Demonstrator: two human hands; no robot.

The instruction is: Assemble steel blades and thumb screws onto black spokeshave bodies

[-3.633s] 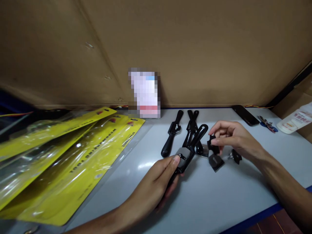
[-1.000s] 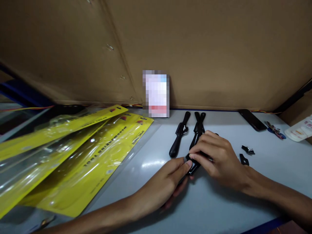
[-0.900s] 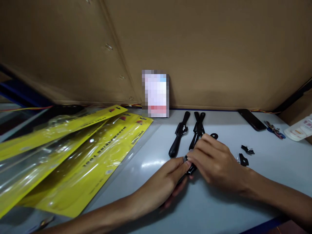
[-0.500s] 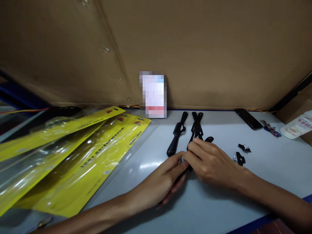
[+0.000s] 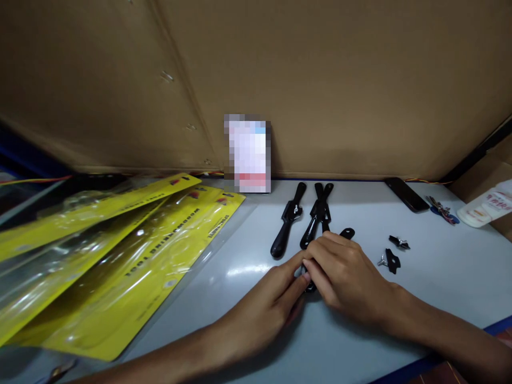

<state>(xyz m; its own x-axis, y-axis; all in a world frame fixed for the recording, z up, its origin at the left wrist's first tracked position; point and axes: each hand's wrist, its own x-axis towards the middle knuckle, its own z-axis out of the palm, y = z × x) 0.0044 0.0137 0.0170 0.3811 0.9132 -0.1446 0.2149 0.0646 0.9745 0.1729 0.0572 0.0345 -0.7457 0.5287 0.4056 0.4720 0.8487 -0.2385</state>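
Observation:
My left hand (image 5: pixel 280 293) is closed around a black spokeshave (image 5: pixel 311 287), most of it hidden by my fingers. My right hand (image 5: pixel 350 272) meets it from the right, fingers bent and pressed onto the same tool. A black handle end (image 5: pixel 348 233) sticks out behind my right knuckles, apparently part of it. Just beyond my hands, two black spokeshaves (image 5: pixel 320 210) lie crossed. Another spokeshave (image 5: pixel 286 224) rests to their left, a silver screw at its middle. Right of my right hand lie a black clamping plate with a wing screw (image 5: pixel 392 261) and a similar small part (image 5: pixel 399 242).
Yellow-backed clear plastic packages (image 5: pixel 160 266) overlap on the left. A blurred-out bright panel (image 5: pixel 250 160) leans on the cardboard wall (image 5: pixel 340 80). Farther right are a black phone (image 5: pixel 406 194), a bunch of keys (image 5: pixel 442 209) and a white bottle (image 5: pixel 484 208) on its side.
Both hands stay together on the spokeshave and shift slightly down, with the fingers regripping a little. More of the crossed spokeshaves and the clamping plate shows. The view has tilted slightly.

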